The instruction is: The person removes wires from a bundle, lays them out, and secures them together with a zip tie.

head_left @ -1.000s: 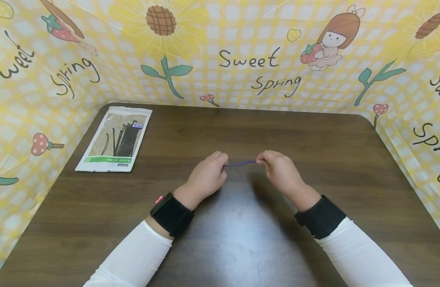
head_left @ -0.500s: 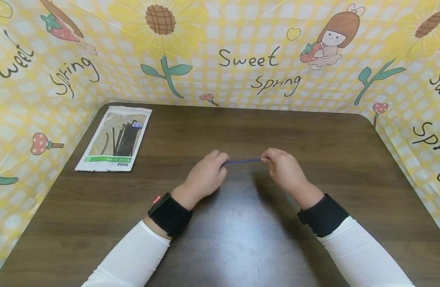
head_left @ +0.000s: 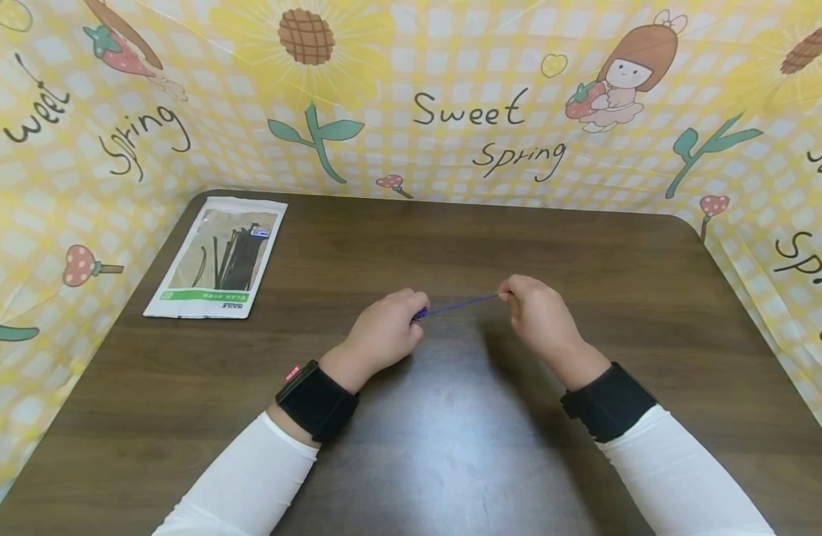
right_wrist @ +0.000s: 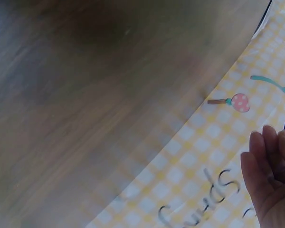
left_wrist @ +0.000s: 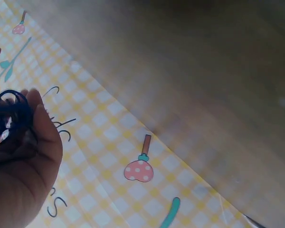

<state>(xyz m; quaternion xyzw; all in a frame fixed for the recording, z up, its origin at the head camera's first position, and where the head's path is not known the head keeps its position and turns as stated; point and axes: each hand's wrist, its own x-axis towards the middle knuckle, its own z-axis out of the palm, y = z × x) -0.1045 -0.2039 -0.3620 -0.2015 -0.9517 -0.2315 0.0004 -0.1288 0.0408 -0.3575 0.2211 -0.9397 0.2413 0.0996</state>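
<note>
My left hand curls around a small bundle of thin blue cord, its loops showing in the palm in the left wrist view. A dark, partly shiny patch inside the loops is too unclear to name. From that bundle a single blue strand runs to the right hand, rising slightly and nearly straight. The right thumb and forefinger pinch its end. In the right wrist view the other fingers are loosely bent beside the strand. Both hands are over the middle of the table.
A white flat pouch with a green band and black strips in its front lies at the table's back left. Behind and beside the brown wooden table hangs a yellow checked cloth. Black bands sit on both wrists.
The right hand has moved to the right, and the visible strand between the hands has grown longer. Part of the cord bundle now shows at the left fingertips.
</note>
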